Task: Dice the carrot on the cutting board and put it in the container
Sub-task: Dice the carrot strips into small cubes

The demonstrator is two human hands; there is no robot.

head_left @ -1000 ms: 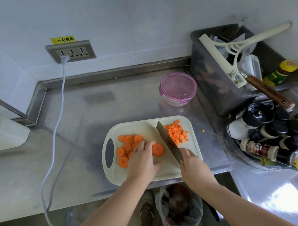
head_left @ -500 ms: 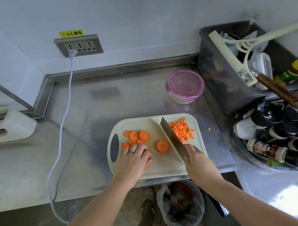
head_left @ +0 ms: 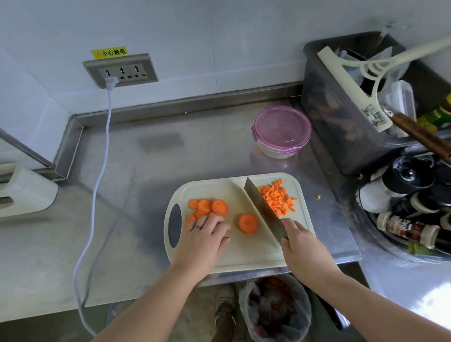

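A cream cutting board [head_left: 249,252] lies on the steel counter. Several round carrot slices [head_left: 208,206] sit at its left, and one slice [head_left: 248,223] lies alone in the middle. A pile of diced carrot [head_left: 278,198] is at the board's far right. My left hand [head_left: 203,238] rests on the left slices with its fingers curled over them. My right hand [head_left: 300,247] grips the handle of a cleaver [head_left: 262,208], whose blade stands between the lone slice and the dice. A round container with a pink lid [head_left: 281,132] stands behind the board.
A grey bin [head_left: 332,116] with a squeegee and bottles stands at the back right. Spice jars [head_left: 411,204] crowd a tray at the right. A white cable [head_left: 100,181] runs from the wall socket across the counter. A lined waste bin [head_left: 275,312] sits below the counter edge.
My left hand let go of the lone slice in the middle and drew back left onto the pile of slices. The cleaver stays between the slice and the dice.
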